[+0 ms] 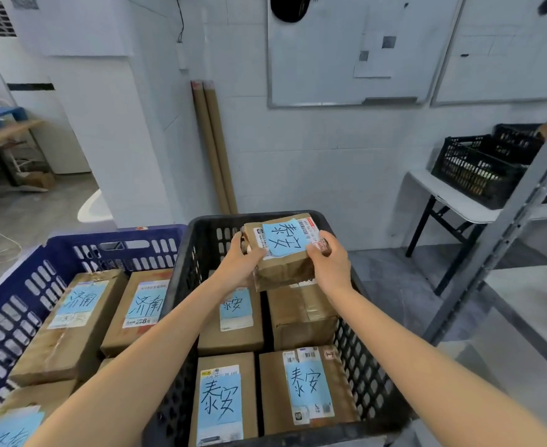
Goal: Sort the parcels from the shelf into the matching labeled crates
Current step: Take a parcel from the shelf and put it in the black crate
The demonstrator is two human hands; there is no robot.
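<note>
A small brown parcel (282, 266) with a blue handwritten label hangs over the far part of the black crate (182, 285). My left hand (243, 262) grips its left side and my right hand (328, 259) grips its right side. Below it in the black crate lie several brown parcels (307, 385) with blue labels carrying the same characters. The blue crate (24, 285) to the left holds several parcels (72, 321) with a different handwritten label.
A grey metal shelf frame (504, 227) stands at the right. Behind it a white folding table (452, 201) carries two black crates (478, 169). Cardboard tubes (214, 146) lean against the white wall. Whiteboards hang above.
</note>
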